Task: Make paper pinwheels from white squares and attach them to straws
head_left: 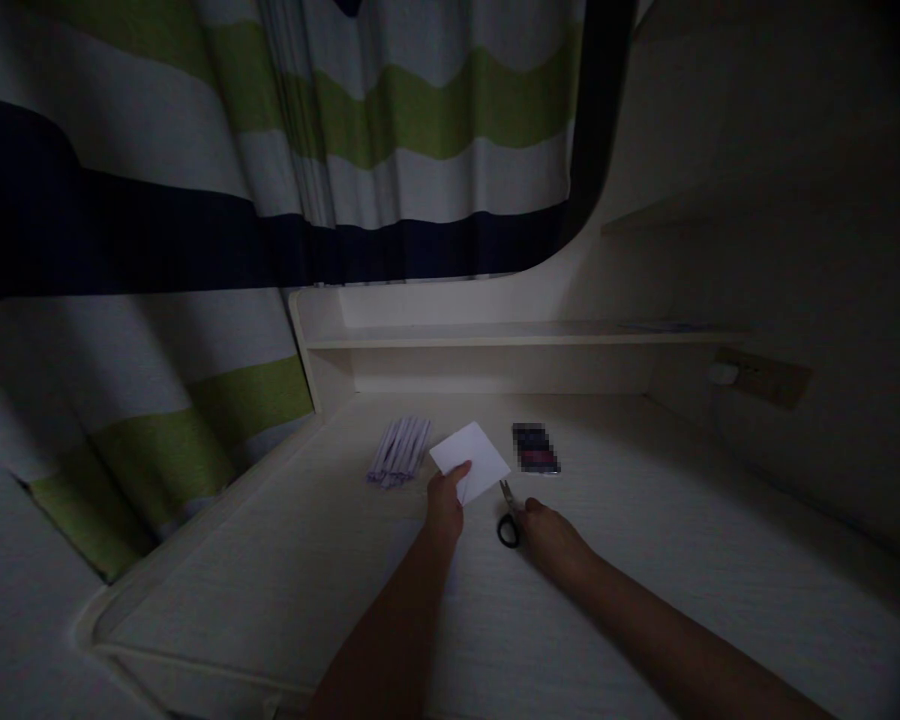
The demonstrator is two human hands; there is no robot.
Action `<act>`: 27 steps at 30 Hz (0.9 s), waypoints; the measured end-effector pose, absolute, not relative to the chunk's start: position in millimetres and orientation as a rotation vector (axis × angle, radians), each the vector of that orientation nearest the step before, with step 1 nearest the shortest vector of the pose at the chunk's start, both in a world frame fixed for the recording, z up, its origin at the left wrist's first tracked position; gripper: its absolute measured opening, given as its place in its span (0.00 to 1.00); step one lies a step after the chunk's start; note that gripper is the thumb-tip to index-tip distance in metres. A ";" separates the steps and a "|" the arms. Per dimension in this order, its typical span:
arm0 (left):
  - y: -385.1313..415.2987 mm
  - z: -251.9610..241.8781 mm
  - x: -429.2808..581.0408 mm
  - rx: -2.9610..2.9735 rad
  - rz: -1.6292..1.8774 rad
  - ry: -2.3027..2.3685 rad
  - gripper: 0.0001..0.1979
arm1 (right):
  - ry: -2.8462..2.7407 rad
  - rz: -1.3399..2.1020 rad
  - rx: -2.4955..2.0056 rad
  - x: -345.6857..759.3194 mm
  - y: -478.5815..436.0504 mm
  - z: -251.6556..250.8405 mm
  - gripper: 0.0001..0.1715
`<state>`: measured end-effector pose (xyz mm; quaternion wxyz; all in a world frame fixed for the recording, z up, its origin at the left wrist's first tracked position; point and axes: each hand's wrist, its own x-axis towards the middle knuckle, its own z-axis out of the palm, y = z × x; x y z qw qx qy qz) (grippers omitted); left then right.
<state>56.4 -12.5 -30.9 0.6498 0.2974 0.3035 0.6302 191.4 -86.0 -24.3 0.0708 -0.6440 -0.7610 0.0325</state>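
I'm pinching the white paper (pixel 474 447) with the left hand (pixel 444 502) mid-frame, and the right hand (pixel 553 535) is gripping scissors (pixel 510 501) just lower right. I'm not seeing any cut yet; pale strips (pixel 401 450) are lying bunched left of center.

No legible text, labels, brands, numbers or signs in view

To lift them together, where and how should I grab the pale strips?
Probably grip the pale strips across the middle, coming from above and the left. They lie side by side, lengths running away from you, so the group could be pinched by its long sides. The white paper and left hand holding it are close on the right.
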 end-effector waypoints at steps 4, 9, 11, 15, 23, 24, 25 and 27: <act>-19.2 -28.9 61.2 0.713 1.425 0.665 0.20 | -2.234 0.043 -1.864 206.2 -84.5 -16.1 0.16; -27.0 -32.8 72.7 0.796 1.310 0.728 0.19 | -1.792 0.258 -1.517 249.5 -73.9 -12.6 0.17; -32.5 -34.6 78.7 0.873 1.257 0.729 0.19 | -1.524 0.464 -1.399 260.3 -72.3 -15.7 0.21; -45.5 -36.0 88.0 1.012 1.096 0.705 0.18 | -1.240 0.709 -1.202 259.9 -79.2 -18.6 0.23; -53.8 -39.9 92.4 1.133 0.952 0.702 0.19 | -1.224 0.555 -1.175 257.3 -86.9 -24.3 0.15; -53.4 -40.8 92.5 1.140 0.950 0.703 0.19 | -1.247 0.522 -1.182 258.3 -86.4 -26.3 0.14; -53.1 -41.6 92.6 1.143 0.951 0.706 0.19 | -1.278 0.492 -1.189 259.0 -86.2 -28.0 0.14; -52.4 -42.7 92.9 1.143 0.957 0.719 0.19 | -1.355 0.422 -1.182 259.4 -86.8 -29.7 0.12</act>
